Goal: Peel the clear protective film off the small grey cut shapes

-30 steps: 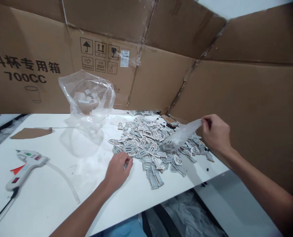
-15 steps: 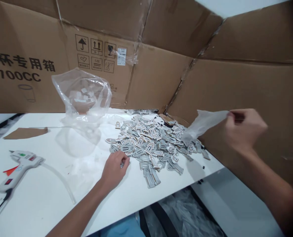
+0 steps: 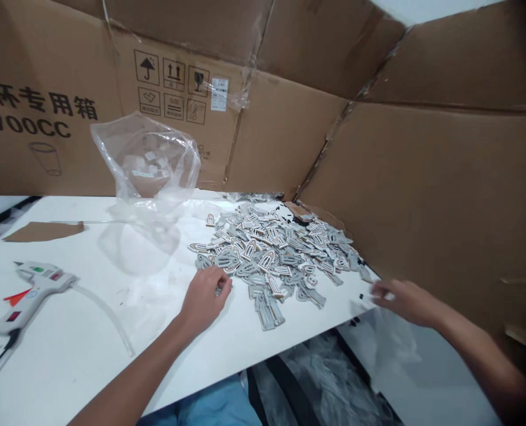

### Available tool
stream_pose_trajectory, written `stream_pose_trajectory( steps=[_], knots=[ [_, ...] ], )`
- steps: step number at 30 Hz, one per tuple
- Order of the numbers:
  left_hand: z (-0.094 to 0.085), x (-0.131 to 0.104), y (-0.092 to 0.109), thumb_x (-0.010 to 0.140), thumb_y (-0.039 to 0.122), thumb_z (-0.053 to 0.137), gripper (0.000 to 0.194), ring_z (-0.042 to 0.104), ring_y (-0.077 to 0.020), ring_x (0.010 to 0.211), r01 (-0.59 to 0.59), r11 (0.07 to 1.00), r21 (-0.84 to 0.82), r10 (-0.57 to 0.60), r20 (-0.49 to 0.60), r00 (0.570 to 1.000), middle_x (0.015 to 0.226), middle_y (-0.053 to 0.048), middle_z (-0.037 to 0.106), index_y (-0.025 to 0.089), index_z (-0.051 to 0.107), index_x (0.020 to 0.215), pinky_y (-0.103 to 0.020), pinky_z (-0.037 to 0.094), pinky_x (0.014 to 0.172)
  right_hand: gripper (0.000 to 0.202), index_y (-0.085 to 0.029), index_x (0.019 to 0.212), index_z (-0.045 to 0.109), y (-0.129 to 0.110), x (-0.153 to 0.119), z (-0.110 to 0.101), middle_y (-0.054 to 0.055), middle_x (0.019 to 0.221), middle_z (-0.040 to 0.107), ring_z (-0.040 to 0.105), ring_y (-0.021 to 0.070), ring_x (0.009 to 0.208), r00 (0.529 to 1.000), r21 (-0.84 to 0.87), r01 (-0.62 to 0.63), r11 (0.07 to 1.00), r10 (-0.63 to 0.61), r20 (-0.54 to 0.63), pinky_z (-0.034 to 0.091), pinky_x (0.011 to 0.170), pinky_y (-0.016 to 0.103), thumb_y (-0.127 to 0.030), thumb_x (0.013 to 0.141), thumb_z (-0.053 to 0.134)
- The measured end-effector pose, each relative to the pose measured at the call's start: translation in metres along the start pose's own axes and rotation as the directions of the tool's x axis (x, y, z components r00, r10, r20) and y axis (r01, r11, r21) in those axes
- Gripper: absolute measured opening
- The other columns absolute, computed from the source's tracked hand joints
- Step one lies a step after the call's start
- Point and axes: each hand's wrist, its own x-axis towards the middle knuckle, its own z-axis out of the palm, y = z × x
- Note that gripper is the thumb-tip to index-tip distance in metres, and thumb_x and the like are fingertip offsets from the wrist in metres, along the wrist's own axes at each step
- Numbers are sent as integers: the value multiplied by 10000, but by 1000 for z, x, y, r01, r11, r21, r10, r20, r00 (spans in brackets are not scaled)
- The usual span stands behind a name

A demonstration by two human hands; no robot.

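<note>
A heap of small grey and white arch-shaped pieces is spread on the white table. At the heap's front left rests my left hand, its fingers curled; what they hold, if anything, is hidden beneath them. My right hand is over the table's right edge, blurred by motion, so its grip is unclear. Below it is a translucent plastic bag, faint and blurred, and I cannot tell whether the hand touches it.
A glue gun lies at the left, with a strip of cardboard behind it. An open clear bag stands at the back. Cardboard walls enclose the rear and right. Plastic bags lie below the front edge.
My right hand has moved down and left, from beside the cardboard wall to the table's edge. The plastic bag it held up is now low and blurred. My left hand has barely moved.
</note>
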Motion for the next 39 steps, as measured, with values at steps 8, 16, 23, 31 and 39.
stream_pose_trajectory(
  steps=[8,16,23,31,39],
  knots=[
    [-2,3,2,1083,246,591,215,625,-227,866,12,1000,-10,-12,-15,1000,874,-18,679,225,618,871,-382,438,835,264,-221,1068,816,-174,81,94,89,1169,798,712,217,1123,939,203,307,930,-331,96,533,988,309,-396,1062,619],
    [1,5,1,1071,233,586,203,617,-237,891,5,1000,8,-5,-8,1000,878,-25,675,221,590,869,-399,425,852,77,-143,960,766,-194,96,123,85,1098,765,673,195,1056,947,144,305,942,-316,60,498,977,324,-138,965,689],
    [0,3,0,1073,233,581,199,619,-240,891,7,1000,-8,-7,-2,1000,886,-27,675,222,597,875,-400,431,851,210,-176,989,735,-174,104,98,105,1073,765,666,217,1004,946,209,323,923,-312,-86,453,894,310,-258,1054,553],
    [-1,3,3,1071,226,585,194,632,-245,905,14,1000,2,-14,2,1000,897,-33,692,224,608,879,-407,444,863,263,-197,985,685,-158,119,67,87,986,746,621,198,864,939,274,316,908,-259,-227,412,792,304,-384,1052,512],
    [-1,3,3,1067,220,592,187,637,-249,918,10,1000,13,-10,9,1000,901,-35,696,224,621,882,-412,450,874,285,-188,955,652,-140,124,68,102,922,728,601,196,814,948,313,266,912,-188,-256,408,754,295,-410,1021,485]
  ],
)
